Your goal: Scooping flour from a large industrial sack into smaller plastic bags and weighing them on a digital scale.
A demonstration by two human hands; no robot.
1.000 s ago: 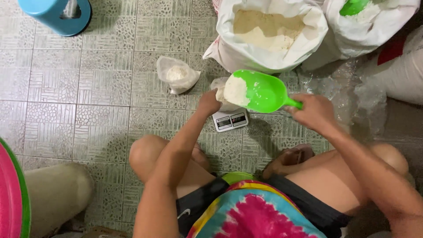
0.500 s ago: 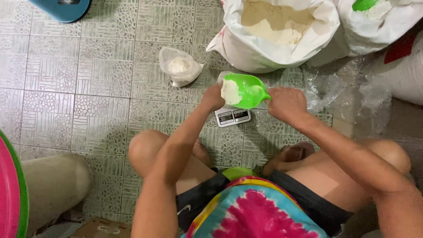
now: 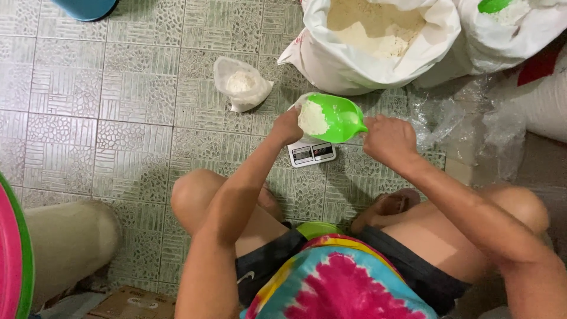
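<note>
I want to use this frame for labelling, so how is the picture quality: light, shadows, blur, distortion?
Head view: even, soft light; faint shadows under the small filled bag and arms; no harsh glare, though the big flour sack is very bright; green scoop and scale sharp; the tile lines bow slightly, hinting at wide-angle distortion.

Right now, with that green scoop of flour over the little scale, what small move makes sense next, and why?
Probably tip the green scoop gently: the right hand holds its handle, it sits over the scale, and the left hand touches the bag's edge under it.
</note>
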